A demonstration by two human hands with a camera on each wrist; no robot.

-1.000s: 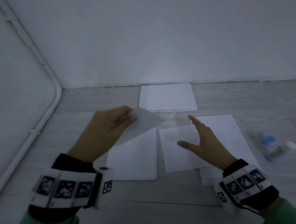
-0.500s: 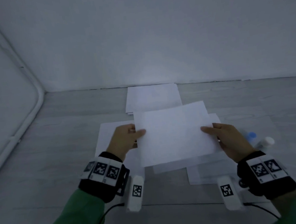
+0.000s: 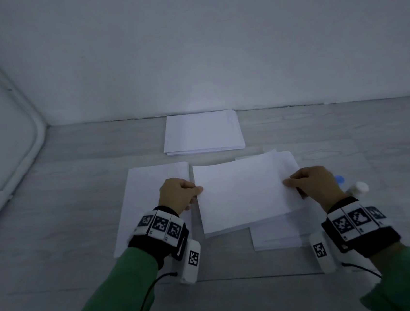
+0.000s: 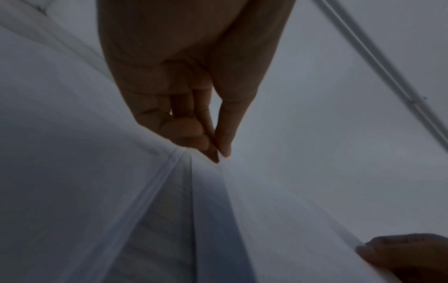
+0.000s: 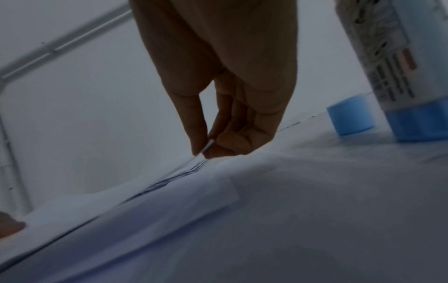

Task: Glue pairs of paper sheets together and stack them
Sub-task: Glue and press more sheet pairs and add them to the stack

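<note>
A white paper sheet is held by both hands just above other sheets in front of me. My left hand pinches its left edge between thumb and fingers. My right hand pinches its right edge. Under it lies another sheet, and beneath that a pile of sheets juts out at the lower right. A single sheet lies to the left. A neat stack of paper sits by the far wall. A glue bottle lies at the right, its blue cap standing off beside it.
The grey wood-grain floor runs to a white wall at the back and a white panel with a rounded pipe at the left. Black cables trail from both wristbands toward me.
The left hand brought a sheet over from the left; the right hand took its other edge. Since then both hands have lowered it toward the sheet below. The head view shifted.
</note>
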